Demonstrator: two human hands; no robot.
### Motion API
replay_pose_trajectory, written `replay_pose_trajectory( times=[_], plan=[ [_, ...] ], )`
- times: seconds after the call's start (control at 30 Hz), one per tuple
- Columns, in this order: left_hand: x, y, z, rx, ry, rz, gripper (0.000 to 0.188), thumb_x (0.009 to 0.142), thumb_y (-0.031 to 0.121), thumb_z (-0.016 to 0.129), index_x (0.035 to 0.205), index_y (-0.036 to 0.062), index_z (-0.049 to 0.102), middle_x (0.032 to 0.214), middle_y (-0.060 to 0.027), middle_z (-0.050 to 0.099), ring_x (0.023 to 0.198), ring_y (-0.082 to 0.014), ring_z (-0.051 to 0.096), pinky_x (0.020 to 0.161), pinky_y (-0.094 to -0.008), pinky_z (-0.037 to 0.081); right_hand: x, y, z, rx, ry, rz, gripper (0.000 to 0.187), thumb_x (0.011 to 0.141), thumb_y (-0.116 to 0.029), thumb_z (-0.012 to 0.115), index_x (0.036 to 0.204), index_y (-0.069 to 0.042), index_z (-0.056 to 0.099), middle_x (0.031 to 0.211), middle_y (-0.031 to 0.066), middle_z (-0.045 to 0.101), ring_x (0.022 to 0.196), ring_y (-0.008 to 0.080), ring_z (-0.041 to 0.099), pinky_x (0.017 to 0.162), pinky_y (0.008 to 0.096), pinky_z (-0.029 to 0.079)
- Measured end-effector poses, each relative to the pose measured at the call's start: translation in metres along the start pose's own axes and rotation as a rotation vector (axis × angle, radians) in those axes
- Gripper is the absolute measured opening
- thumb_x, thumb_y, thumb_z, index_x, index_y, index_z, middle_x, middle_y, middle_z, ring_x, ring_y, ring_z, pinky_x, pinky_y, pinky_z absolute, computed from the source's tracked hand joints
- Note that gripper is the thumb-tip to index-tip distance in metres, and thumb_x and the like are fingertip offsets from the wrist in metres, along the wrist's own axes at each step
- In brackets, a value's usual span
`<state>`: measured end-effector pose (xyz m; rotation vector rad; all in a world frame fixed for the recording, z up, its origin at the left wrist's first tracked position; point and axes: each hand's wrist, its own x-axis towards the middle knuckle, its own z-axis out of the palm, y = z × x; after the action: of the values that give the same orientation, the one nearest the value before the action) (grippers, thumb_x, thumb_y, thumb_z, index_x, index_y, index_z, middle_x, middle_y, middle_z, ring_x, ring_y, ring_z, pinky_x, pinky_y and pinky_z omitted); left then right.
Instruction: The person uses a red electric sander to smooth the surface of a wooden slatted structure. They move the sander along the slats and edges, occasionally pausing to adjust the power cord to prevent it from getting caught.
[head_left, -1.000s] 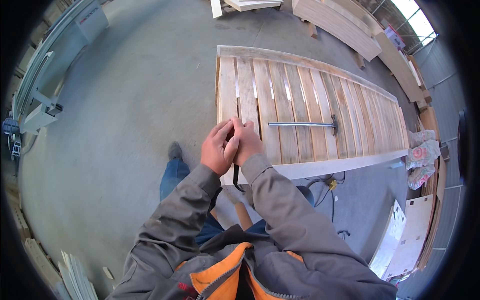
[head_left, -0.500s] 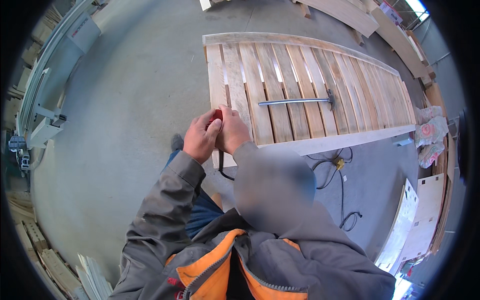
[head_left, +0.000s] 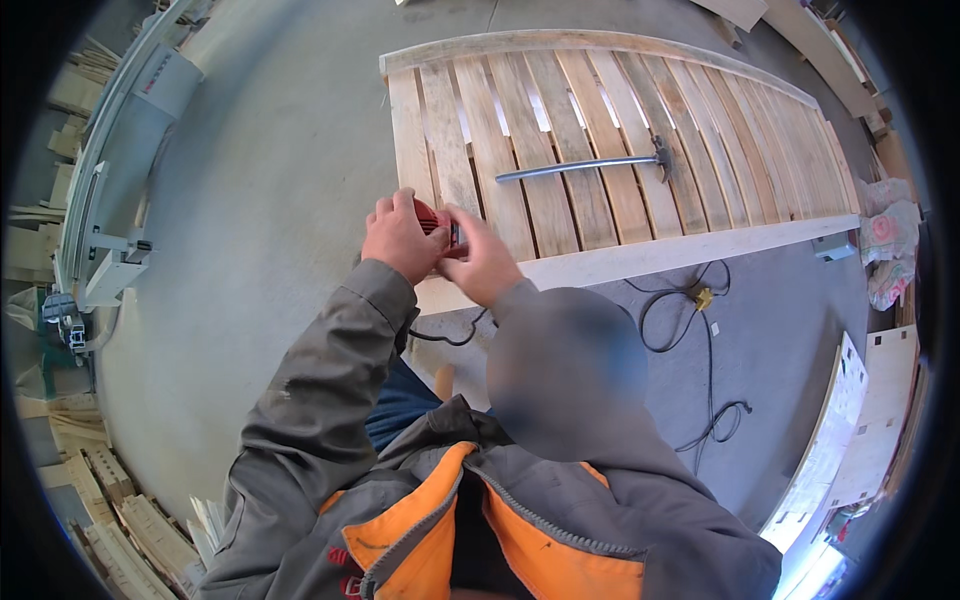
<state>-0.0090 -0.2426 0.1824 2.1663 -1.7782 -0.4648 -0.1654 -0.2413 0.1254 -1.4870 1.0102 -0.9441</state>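
Both hands are on a red corded power tool (head_left: 426, 215) at the near left corner of a slatted wooden panel (head_left: 440, 293). My left hand (head_left: 395, 238) wraps round its left side, fingers curled over the top. My right hand (head_left: 485, 262) grips the tool's right side, thumb and fingers closed on it. Most of the tool is covered by the hands, so its exact kind cannot be made out. A claw hammer (head_left: 580, 168) with a metal shaft lies across the slats, to the right of my hands.
A black cord (head_left: 455, 341) hangs below my hands. On the floor past the panel's near edge lies a looped cable (head_left: 711, 385) with a yellow connector (head_left: 704, 299). A long metal-railed machine (head_left: 110, 190) stands at left. Boards (head_left: 870, 420) and plastic bags (head_left: 888, 235) are at right.
My right hand has shifted to the tool's right side, and more of the red body shows. The cord now bends out to the right. The whole view has shifted slightly.
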Motion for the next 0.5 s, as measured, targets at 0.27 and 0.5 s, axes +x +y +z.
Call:
replay_pose_trajectory(
  times=[0.27,0.5],
  plan=[
    [0.003,-0.018,-0.006,0.015,0.049,-0.036,0.057,0.083,0.026,0.073,0.136,0.0127,0.060,0.131,-0.0243,0.058,0.124,-0.0433,0.056,0.109,-0.0482,0.047,-0.084,0.010,-0.105,-0.116,0.260,0.243,0.060,0.091,-0.009,0.073,0.146,0.000,0.053,0.126,0.0202,0.070,0.090,0.0194,0.073,0.079,0.0336,0.060],
    [0.038,-0.053,-0.009,-0.121,0.089,-0.048,0.061,0.073,0.019,0.081,0.131,0.0101,0.061,0.126,-0.0236,0.059,0.113,-0.0406,0.061,0.100,-0.0445,0.053,-0.127,0.045,-0.103,-0.125,0.368,0.249,0.049,0.092,-0.007,0.072,0.139,0.001,0.058,0.115,0.0179,0.074,0.084,0.0178,0.073,0.077,0.0321,0.060]
  ],
)
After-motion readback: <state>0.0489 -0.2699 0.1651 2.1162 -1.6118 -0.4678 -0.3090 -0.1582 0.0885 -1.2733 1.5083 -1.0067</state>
